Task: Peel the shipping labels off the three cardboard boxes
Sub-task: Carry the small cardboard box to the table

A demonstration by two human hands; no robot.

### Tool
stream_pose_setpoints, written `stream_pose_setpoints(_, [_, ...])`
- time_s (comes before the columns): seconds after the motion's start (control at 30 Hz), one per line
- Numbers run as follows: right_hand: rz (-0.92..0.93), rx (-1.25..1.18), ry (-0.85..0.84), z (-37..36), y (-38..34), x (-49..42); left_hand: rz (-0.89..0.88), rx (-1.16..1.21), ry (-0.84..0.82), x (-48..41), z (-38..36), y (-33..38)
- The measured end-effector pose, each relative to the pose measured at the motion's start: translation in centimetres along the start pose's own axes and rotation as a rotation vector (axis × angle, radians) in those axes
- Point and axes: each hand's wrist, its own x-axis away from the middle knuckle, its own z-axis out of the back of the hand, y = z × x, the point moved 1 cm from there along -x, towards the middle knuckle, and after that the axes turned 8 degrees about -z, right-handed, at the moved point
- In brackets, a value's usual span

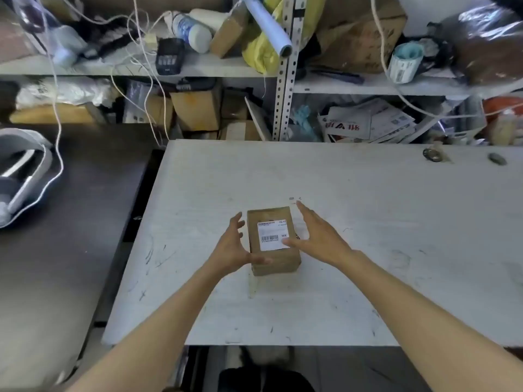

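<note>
From the head camera, both bare forearms reach forward from the lower edge of the picture and meet around a single cardboard box (274, 257) near the middle of the white table (368, 264).

The left hand (233, 246) comes in at the box's left side, palm turned towards it. Its fingers are spread apart and only lightly bent, their tips just beside the left wall near the top edge. The thumb lies across the near top corner and appears to touch the cardboard, though whether it presses cannot be told.

The right hand (318, 236) is on the opposite side, palm facing left. Its fingers are straight and close together, pointing away from the person along the box's right edge. The thumb reaches inward over the lower right corner of the shipping label (271, 235). Neither hand is curled round the box.

The box is small and brown, standing flat on the table with its top towards the camera. The label is white and rectangular, lies flat on the top face and covers most of it. It carries a barcode in its lower half and small dark print, with the letters MX at the right.

Behind the table stand metal shelves (284, 80) crowded with cartons, bags and a roll of labels (406, 62). A white headset (24, 176) lies on the dark table (85, 222) to the left.
</note>
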Motion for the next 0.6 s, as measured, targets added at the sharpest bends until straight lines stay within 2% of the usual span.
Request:
stream_pose_setpoints(0.1, [-0.061,-0.172,-0.041,-1.9,1.5,-0.1,-0.004,0.109,0.007,0.2,-0.9,-0.8])
stream_pose_setpoints(0.3, [-0.027,-0.431,-0.077,-4.2,2.4,-0.1,-0.052,0.220,0.074,0.2,-2.0,-2.2])
stream_pose_setpoints(0.6, [0.015,-0.430,-0.069,-1.6,0.7,-0.2,-0.098,0.222,0.069,-0.5,-0.5,-0.1])
